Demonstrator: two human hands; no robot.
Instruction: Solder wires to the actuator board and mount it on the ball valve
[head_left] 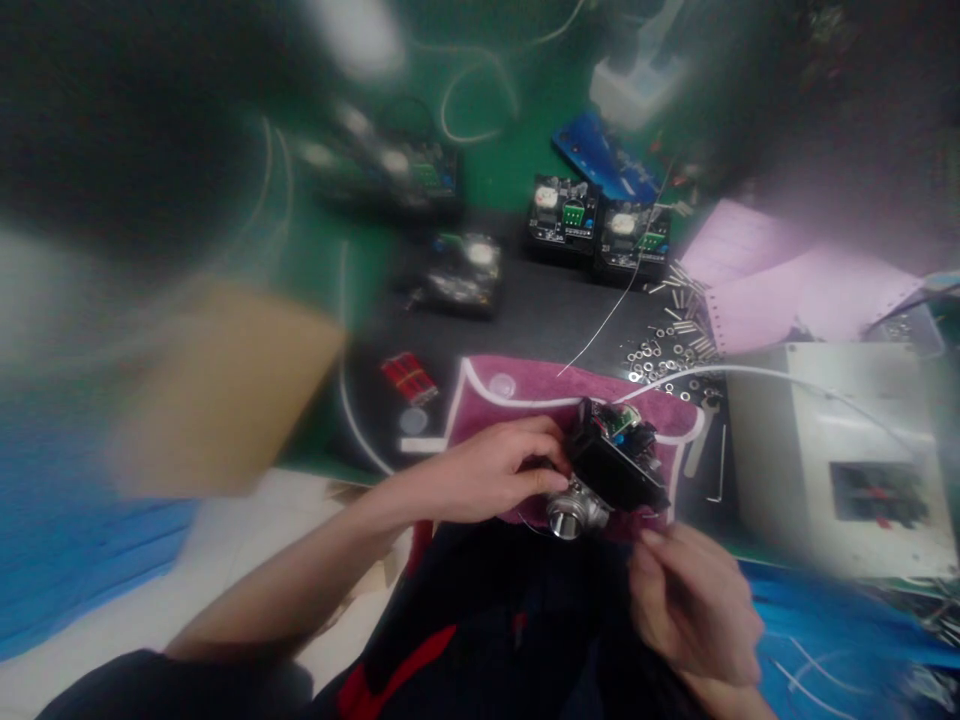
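Observation:
A black-cased device (619,465) with a circuit board in its open top lies tilted over a purple cloth (480,400). A silvery metal fitting (574,512) with a round threaded opening joins its lower side. Fingers of my left hand (517,465) wrap round the device where case and fitting meet. My right hand (694,595) hovers just right of the fitting, blurred, with thumb and finger pressed together. Whatever may be between those fingertips is too small to make out. From the device's upper side a white tube (720,368) arcs off to the right.
Similar circuit-board units (562,215) stand farther back on a black mat (540,300). Loose nuts (664,360) and metal pins lie near pink paper sheets (795,290). A hex key (720,465) lies beside a large pale box (765,450). Red parts (409,378) sit left of the cloth.

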